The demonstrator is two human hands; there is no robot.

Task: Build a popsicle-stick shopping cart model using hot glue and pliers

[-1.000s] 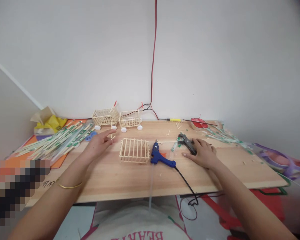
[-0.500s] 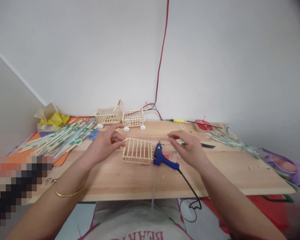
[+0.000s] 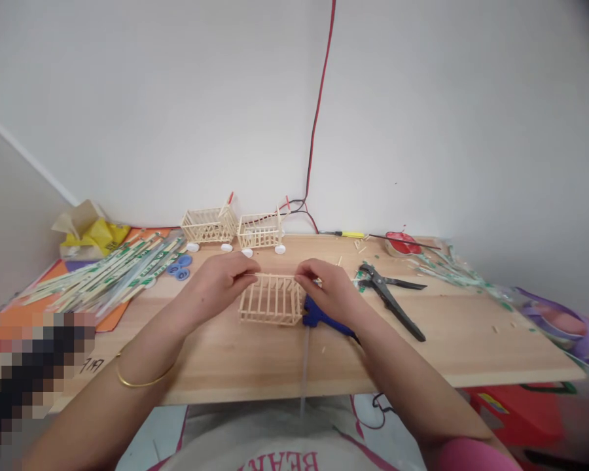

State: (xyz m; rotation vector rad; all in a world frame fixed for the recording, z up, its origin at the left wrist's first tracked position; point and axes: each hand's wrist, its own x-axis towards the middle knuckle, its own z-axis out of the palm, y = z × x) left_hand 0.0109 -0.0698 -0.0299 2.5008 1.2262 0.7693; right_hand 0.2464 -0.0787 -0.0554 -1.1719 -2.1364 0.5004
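A small open basket of wooden sticks (image 3: 271, 302) stands on the wooden board (image 3: 422, 353) in front of me. My left hand (image 3: 219, 282) pinches at the basket's top left corner, fingers closed on a thin wooden stick (image 3: 275, 276) that lies along the top edge. My right hand (image 3: 330, 291) pinches the same stick at the top right corner. Beneath my right hand lies a blue glue gun (image 3: 324, 318), partly hidden, with its glue stick (image 3: 303, 366) pointing towards me.
Two finished stick carts (image 3: 232, 229) with white wheels stand at the wall. Black pliers (image 3: 390, 294) lie right of my hands. A heap of wrapped chopsticks (image 3: 112, 275) and blue caps (image 3: 179, 269) lies left. A red tape roll (image 3: 401, 244) and a yellow screwdriver (image 3: 346, 235) sit at the back.
My right hand left the pliers and came over to the basket's right corner. My left hand picked up a stick and brought it to the basket's top edge.
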